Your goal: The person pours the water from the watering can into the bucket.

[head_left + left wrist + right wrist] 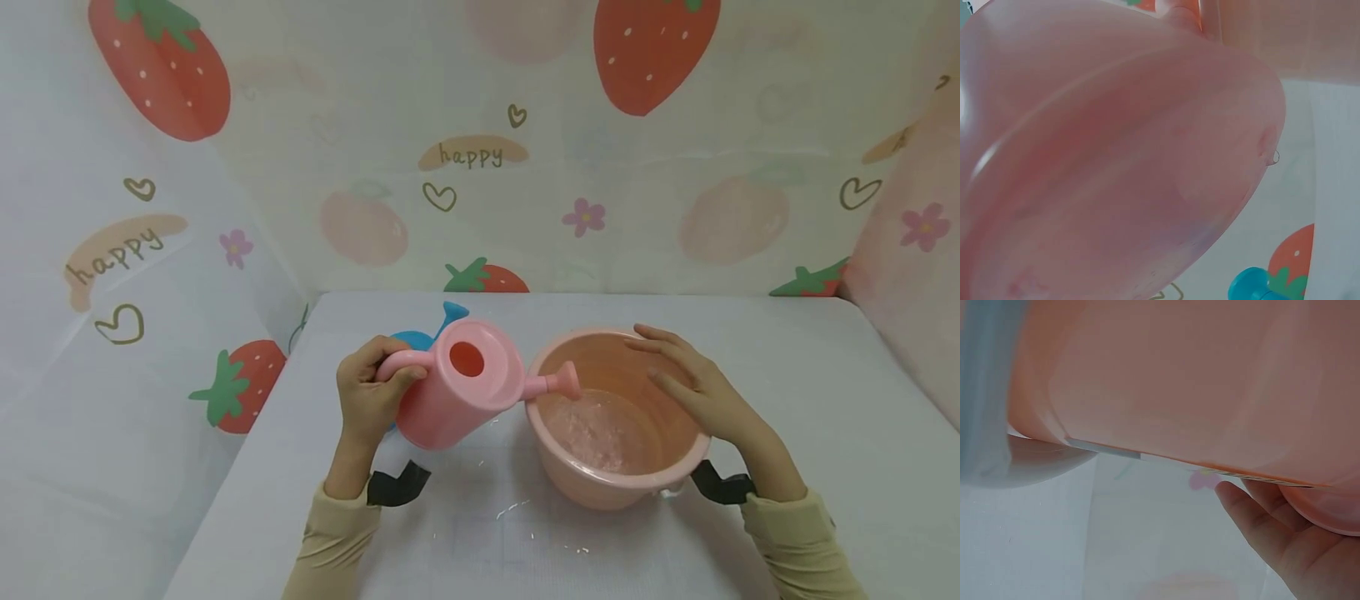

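Note:
My left hand grips the handle of a pink watering can, thumb on top. The can leans toward the pink basin, its spout head past the near-left rim, above the inside. Shallow rippled water lies in the basin. At the basin's right rim, my right hand rests with fingers stretched out, as the right wrist view also shows beside the pink wall. The left wrist view is filled by the can's underside, a drop of water hanging at its edge.
Behind the pink can stands a blue watering can, mostly hidden by it. Water drops dot the white tabletop in front of the basin. A patterned sheet with strawberries closes off the back and sides.

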A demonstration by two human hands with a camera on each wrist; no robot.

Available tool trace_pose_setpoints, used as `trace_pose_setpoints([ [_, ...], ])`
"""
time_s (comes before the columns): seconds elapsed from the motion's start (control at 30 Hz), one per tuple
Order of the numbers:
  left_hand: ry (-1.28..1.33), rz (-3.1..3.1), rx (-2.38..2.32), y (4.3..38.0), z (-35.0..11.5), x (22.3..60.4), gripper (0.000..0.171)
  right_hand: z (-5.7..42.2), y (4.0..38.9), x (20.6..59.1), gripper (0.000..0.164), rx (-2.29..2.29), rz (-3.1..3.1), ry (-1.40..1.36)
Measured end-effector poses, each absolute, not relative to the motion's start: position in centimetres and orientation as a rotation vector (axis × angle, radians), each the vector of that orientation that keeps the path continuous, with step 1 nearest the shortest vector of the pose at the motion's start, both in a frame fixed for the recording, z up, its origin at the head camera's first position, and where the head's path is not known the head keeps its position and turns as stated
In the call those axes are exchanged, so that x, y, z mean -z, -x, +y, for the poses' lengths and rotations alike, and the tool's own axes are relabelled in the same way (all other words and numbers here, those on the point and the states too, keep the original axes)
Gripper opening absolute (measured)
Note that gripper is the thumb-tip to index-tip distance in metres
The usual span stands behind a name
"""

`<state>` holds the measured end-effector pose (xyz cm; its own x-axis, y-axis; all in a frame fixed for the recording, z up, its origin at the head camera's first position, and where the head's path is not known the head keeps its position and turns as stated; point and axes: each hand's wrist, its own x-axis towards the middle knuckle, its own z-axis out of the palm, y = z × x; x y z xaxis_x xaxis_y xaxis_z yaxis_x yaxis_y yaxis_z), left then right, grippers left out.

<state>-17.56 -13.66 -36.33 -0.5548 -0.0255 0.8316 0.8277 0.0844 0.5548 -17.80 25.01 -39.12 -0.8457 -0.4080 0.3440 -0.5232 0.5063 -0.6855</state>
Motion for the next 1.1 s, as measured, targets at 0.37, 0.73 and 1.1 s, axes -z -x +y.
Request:
trace_pose_setpoints([
  [0.37, 0.800, -1.689, 1.536, 17.41, -13.66, 36.08, 0.048, 25.12, 17.78, 39.05, 0.041, -1.255, -2.605, -0.814],
  [0.73, 0.793, -1.704, 1.541, 17.57, -13.71, 35.93, 0.048, 25.11, 17.85, 39.02, 0.042, -1.259, -2.583, -0.835],
  [1.1, 0.805, -1.705, 1.562, 17.65, -13.71, 35.75, 0.047, 25.03, 17.72, 38.98, 0.041, -1.257, -2.588, -0.829],
])
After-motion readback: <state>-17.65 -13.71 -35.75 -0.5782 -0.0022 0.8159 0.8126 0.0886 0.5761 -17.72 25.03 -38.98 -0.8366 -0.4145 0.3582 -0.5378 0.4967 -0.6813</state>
